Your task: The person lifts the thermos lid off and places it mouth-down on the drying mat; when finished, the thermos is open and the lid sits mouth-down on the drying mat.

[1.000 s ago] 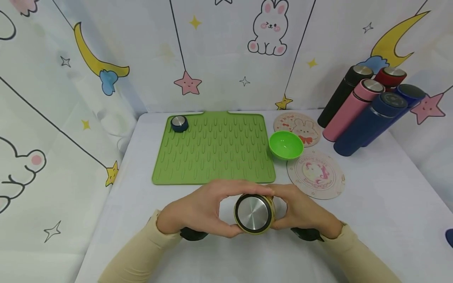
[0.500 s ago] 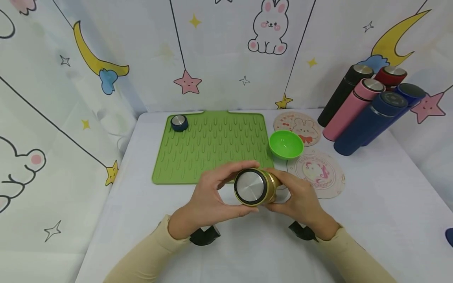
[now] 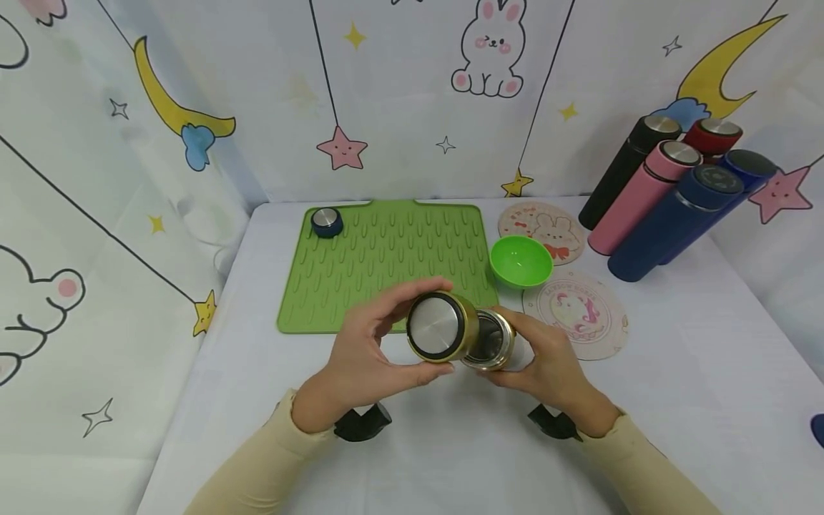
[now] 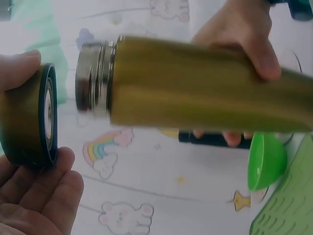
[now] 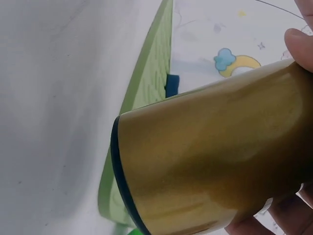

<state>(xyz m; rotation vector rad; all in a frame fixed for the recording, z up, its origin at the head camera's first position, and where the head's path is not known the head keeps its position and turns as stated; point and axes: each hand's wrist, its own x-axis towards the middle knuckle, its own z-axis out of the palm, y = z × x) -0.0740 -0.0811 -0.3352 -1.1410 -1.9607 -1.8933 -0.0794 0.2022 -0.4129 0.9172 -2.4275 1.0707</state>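
In the head view, my left hand (image 3: 363, 354) grips a gold flask lid (image 3: 436, 326) with a brushed silver top, thumb below and fingers over it. My right hand (image 3: 556, 361) holds the gold vacuum flask (image 3: 496, 342), its steel mouth uncovered and tilted toward the camera. The left wrist view shows a gap between the lid (image 4: 22, 117) and the threaded steel neck (image 4: 93, 76) of the flask. Filling much of the right wrist view is the gold flask body (image 5: 210, 152) with its dark base rim; fingers wrap it from the right.
Behind the hands lies a green ridged mat (image 3: 386, 265) with a dark blue lid (image 3: 327, 222) at its back left corner. A green bowl (image 3: 521, 262) overlaps two round coasters (image 3: 579, 318). Several tall flasks (image 3: 669, 200) stand at the back right.
Both hands have lifted forward with the flask, which tilts. The lid has come off and moved left in my left hand, exposing the steel mouth.
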